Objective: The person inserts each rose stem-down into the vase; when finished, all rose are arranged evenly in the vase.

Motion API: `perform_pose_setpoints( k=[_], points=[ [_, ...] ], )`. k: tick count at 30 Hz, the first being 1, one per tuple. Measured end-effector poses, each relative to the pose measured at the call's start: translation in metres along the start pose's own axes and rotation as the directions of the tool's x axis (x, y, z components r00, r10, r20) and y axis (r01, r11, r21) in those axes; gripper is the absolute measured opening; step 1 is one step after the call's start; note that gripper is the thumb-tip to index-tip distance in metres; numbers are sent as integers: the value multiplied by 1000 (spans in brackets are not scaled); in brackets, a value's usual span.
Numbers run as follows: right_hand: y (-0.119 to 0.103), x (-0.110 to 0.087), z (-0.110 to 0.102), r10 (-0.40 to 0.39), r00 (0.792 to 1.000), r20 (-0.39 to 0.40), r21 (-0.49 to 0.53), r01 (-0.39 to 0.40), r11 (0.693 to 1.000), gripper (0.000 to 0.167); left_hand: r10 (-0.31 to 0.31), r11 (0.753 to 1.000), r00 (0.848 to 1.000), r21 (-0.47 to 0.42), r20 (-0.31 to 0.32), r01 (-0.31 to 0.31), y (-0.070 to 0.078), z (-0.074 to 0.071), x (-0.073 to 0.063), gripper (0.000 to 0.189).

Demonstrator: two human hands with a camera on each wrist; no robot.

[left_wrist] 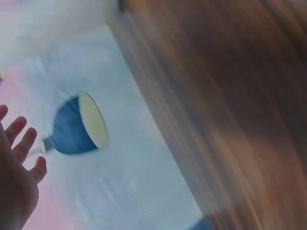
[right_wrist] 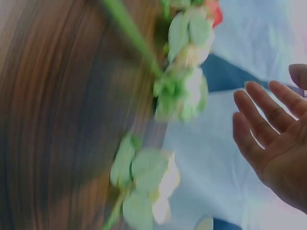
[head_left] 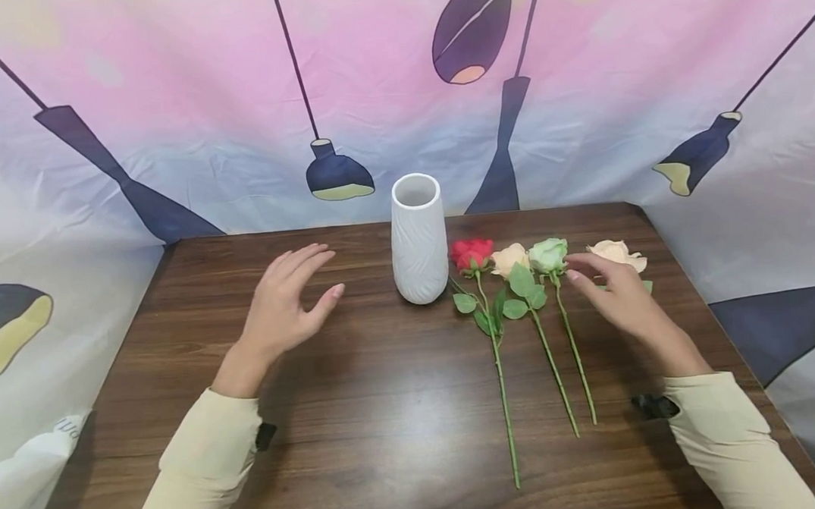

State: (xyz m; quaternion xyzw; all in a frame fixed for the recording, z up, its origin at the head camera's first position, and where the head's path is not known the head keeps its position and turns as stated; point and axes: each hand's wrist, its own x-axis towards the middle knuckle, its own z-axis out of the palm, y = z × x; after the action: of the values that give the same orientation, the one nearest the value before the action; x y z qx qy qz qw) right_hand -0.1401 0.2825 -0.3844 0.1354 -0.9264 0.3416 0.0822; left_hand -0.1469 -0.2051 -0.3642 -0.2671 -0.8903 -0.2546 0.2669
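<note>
A white textured vase [head_left: 419, 246] stands upright near the back of the table. Right of it lie a red rose [head_left: 472, 255], a cream rose [head_left: 510, 260] and a green rose [head_left: 548, 256], stems toward the front. A pale peach rose [head_left: 618, 255] lies farther right, its stem hidden by my right hand [head_left: 617, 291]. That hand is over the table beside the green rose, fingers relaxed; the right wrist view shows it holding nothing. My left hand [head_left: 283, 302] hovers left of the vase, fingers spread and holding nothing. In the left wrist view its fingers [left_wrist: 26, 143] show at the edge.
The dark wooden table [head_left: 361, 439] ends at a printed cloth backdrop [head_left: 237, 102] behind and at both sides. A white crumpled item [head_left: 41, 468] lies at the far left. Dark straps [head_left: 656, 406] sit at my wrists.
</note>
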Motion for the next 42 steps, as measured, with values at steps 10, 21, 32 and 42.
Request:
perform_pose_setpoints(
  k=[10, 21, 32, 42],
  points=[
    [-16, 10, 33, 61, 992, 107, 334, -94, 938, 37, -113, 954, 993, -283, -21, 103, 28, 23, 38, 49],
    [-32, 31, 79, 88, 954, 285, 715, -273, 644, 47, -229, 836, 970, -494, 86, 241, 52, 48, 79, 63],
    [-25, 45, 105, 208, 931, 300, 617, -356, 702, 43, -321, 691, 935, -639, 149, 339, 65, 61, 110, 67],
    [-23, 50, 117, 262, 904, 337, 319, -372, 872, 43, -345, 641, 924, -678, 167, 362, 65, 65, 118, 68]
  ],
)
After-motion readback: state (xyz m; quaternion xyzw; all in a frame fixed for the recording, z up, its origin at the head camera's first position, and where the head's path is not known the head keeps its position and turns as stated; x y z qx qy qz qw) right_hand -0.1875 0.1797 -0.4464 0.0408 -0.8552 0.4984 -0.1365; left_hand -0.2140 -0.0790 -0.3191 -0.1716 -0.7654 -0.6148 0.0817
